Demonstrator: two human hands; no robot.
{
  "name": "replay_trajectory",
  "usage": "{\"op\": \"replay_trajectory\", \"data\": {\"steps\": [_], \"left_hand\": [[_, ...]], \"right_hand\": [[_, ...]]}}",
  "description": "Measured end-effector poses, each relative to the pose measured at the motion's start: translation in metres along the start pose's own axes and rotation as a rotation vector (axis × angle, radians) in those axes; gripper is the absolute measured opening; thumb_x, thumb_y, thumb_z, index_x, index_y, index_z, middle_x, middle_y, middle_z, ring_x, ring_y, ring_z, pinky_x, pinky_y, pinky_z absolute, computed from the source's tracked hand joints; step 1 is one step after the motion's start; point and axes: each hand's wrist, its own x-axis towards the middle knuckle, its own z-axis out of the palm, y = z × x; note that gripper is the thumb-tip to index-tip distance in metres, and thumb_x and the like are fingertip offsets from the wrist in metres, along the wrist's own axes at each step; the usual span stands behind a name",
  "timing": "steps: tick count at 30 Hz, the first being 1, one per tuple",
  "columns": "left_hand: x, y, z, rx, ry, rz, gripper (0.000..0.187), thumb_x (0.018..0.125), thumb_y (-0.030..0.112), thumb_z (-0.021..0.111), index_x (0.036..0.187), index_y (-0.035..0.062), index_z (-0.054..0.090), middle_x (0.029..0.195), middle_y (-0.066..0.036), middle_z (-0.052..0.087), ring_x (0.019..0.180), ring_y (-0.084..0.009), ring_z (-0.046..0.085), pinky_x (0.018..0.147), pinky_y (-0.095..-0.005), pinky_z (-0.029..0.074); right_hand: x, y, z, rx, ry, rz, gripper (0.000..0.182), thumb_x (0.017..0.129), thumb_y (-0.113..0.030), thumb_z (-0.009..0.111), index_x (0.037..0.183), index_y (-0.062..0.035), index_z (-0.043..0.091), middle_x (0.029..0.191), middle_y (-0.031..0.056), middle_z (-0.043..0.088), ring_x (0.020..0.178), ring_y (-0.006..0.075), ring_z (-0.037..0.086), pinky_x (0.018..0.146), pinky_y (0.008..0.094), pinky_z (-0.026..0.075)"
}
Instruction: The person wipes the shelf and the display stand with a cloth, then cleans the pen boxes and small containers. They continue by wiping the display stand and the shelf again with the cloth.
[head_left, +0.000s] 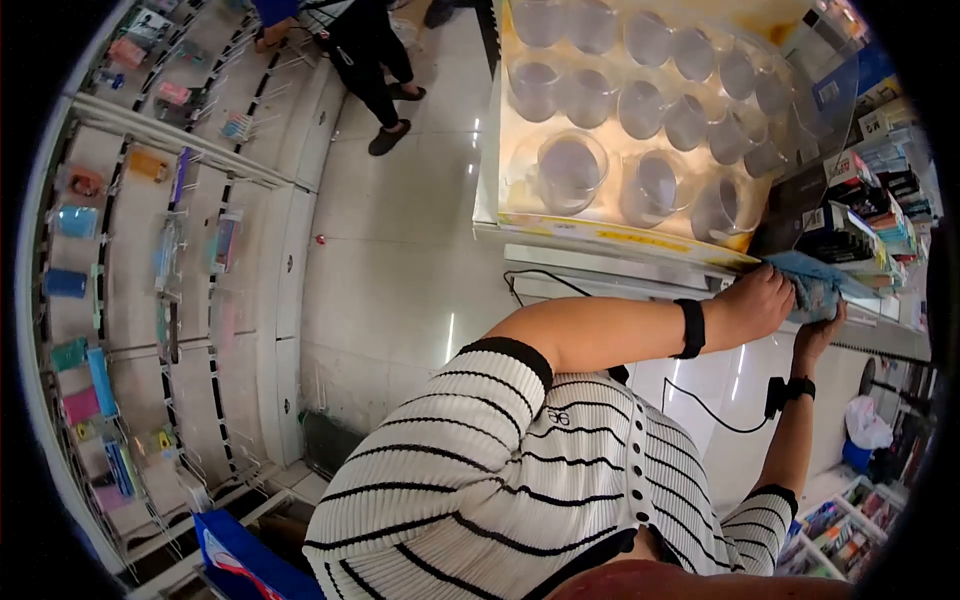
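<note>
A crumpled blue cloth (800, 268) is bunched between my two hands at the right, by the corner of a lit display stand. My left hand (755, 303), with a black band at its wrist, is closed on the cloth's near side. Just beyond it, my right hand (819, 337) grips the lower end of the cloth; some of its fingers are hidden. A watch-like black device (788, 393) sits on my right wrist. Beside the cloth, boxed goods (848, 235) stand in a row.
The lit stand (620, 240) holds rows of clear cups (570, 170). A black cable (705, 405) hangs near my right wrist. Packaged goods hang on a wall rack (130, 250) at the left. Another person (365, 65) stands in the aisle at the top.
</note>
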Motion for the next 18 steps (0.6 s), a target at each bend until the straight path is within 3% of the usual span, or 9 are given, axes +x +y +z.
{"op": "replay_trajectory", "data": {"steps": [2,4,6,7,8,10,12,13,18], "left_hand": [[0.002,0.0,0.001,-0.151,-0.048,-0.021,0.023,0.081,0.018,0.055,0.094,0.0021,0.066,0.087,-0.009,0.063,0.087,-0.024,0.058,0.083,-0.0401,0.043],[0.007,-0.004,-0.025,-0.173,-0.023,-0.016,0.017,0.081,0.018,0.056,0.088,0.0052,0.064,0.085,-0.006,0.061,0.085,-0.023,0.057,0.08,-0.0383,0.043],[0.008,-0.006,-0.048,-0.282,0.077,0.073,0.018,0.082,0.02,0.056,0.088,0.0052,0.064,0.088,-0.005,0.061,0.085,-0.0217,0.057,0.079,-0.0356,0.043],[0.002,-0.002,-0.061,-0.325,0.048,0.093,0.017,0.081,0.02,0.057,0.09,0.0066,0.064,0.088,-0.003,0.06,0.084,-0.0202,0.056,0.08,-0.0334,0.044],[-0.007,-0.005,-0.071,-0.345,0.052,0.089,0.017,0.081,0.02,0.057,0.09,0.0066,0.064,0.088,-0.003,0.06,0.084,-0.0202,0.056,0.08,-0.0334,0.044],[-0.027,-0.019,-0.094,-0.474,0.148,0.092,0.022,0.08,0.018,0.059,0.099,0.0103,0.066,0.085,-0.002,0.058,0.082,-0.0189,0.056,0.082,-0.0335,0.046],[-0.051,-0.049,-0.126,-0.473,0.165,0.087,0.03,0.08,0.016,0.061,0.109,0.0161,0.067,0.089,-0.002,0.059,0.086,-0.0192,0.057,0.085,-0.0337,0.048],[-0.065,-0.065,-0.143,-0.47,0.115,0.099,0.032,0.081,0.016,0.062,0.112,0.0179,0.067,0.093,-0.003,0.061,0.089,-0.0197,0.059,0.085,-0.0345,0.049],[-0.124,-0.12,-0.209,-0.307,0.01,-0.017,0.032,0.078,0.014,0.069,0.109,0.02,0.071,0.107,-0.005,0.067,0.096,-0.0235,0.063,0.08,-0.0369,0.053]], "right_hand": [[0.001,-0.005,-0.012,0.156,-0.102,0.169,0.061,0.079,0.015,0.047,0.138,-0.0037,0.044,0.139,0.017,0.045,0.134,0.0343,0.039,0.113,0.0453,0.033],[0.007,-0.037,-0.03,0.032,-0.128,0.097,0.048,0.09,0.002,0.05,0.137,-0.0051,0.046,0.139,0.016,0.047,0.128,0.0324,0.045,0.108,0.0432,0.039],[0.005,-0.063,-0.041,1.121,0.154,0.876,0.039,0.101,-0.022,0.046,0.137,-0.0063,0.047,0.136,0.0134,0.051,0.123,0.0307,0.05,0.106,0.0429,0.042],[0.003,-0.081,-0.047,1.142,0.19,0.95,0.048,0.104,-0.04,0.037,0.135,-0.0052,0.048,0.136,0.0117,0.052,0.121,0.0296,0.052,0.106,0.0444,0.042],[-0.006,-0.097,-0.055,1.12,0.194,0.954,0.048,0.104,-0.04,0.037,0.135,-0.0052,0.048,0.136,0.0117,0.052,0.121,0.0296,0.052,0.106,0.0444,0.042],[-0.027,-0.118,-0.064,1.504,-0.002,0.815,0.044,0.103,-0.034,0.042,0.132,-0.0028,0.05,0.133,0.0114,0.054,0.121,0.0299,0.053,0.106,0.045,0.042],[-0.06,-0.118,-0.05,0.734,0.04,0.447,0.037,0.1,-0.024,0.05,0.129,-0.0013,0.052,0.129,0.0137,0.057,0.12,0.0308,0.054,0.105,0.0449,0.043],[-0.038,-0.171,-0.06,0.143,-0.085,-0.056,0.034,0.092,-0.008,0.057,0.126,-0.0012,0.055,0.126,0.0162,0.058,0.119,0.0326,0.054,0.104,0.0441,0.042],[-0.009,-0.277,-0.033,0.157,-0.138,-0.349,0.036,0.075,0.005,0.063,0.109,-0.0052,0.065,0.113,0.0157,0.065,0.107,0.0342,0.06,0.091,0.0423,0.048]]}}
